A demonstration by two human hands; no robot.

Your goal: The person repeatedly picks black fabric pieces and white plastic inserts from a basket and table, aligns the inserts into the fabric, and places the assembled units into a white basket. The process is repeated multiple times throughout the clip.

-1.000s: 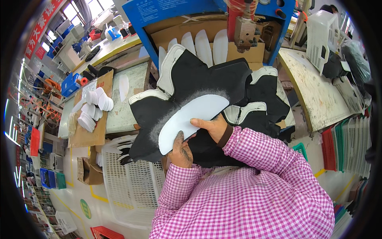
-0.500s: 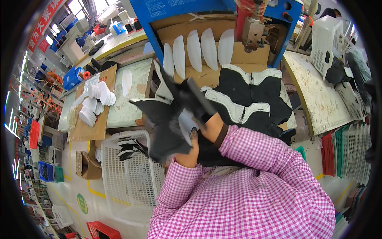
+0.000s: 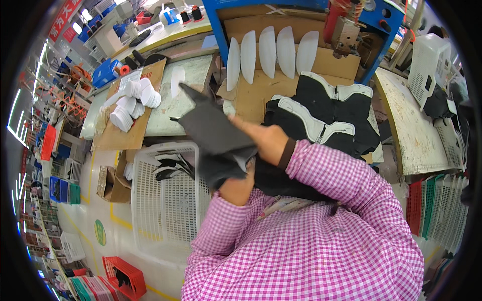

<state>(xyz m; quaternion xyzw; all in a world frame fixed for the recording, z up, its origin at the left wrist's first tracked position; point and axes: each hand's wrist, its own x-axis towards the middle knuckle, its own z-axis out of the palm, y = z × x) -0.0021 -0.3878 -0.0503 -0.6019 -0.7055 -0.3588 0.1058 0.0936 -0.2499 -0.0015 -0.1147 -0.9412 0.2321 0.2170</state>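
Note:
A black shoe upper (image 3: 213, 135), its dark side facing up, is held in front of my body over the near edge of the worktable. My left hand (image 3: 240, 186) grips its lower end, most of the fingers hidden by the material. At its right edge my right hand (image 3: 269, 143) holds on, the fingers pointing left along the edge and slightly blurred. More black uppers with white edge linings (image 3: 329, 95) lie stacked to the right of my right hand. Another dark piece (image 3: 288, 183) lies below my right wrist, against my front.
White half-moon pieces (image 3: 267, 52) stand in a row against cardboard inside a blue-framed machine (image 3: 213, 25). Stacked white pieces (image 3: 133, 100) lie on cardboard at left. A white plastic basket (image 3: 163, 220) with black-and-white pieces stands lower left. A side table (image 3: 406, 120) is at right.
The black upper has turned over, hiding its white lining, and sits more to the lower left. My right hand has moved onto its edge. The whole view has shifted slightly.

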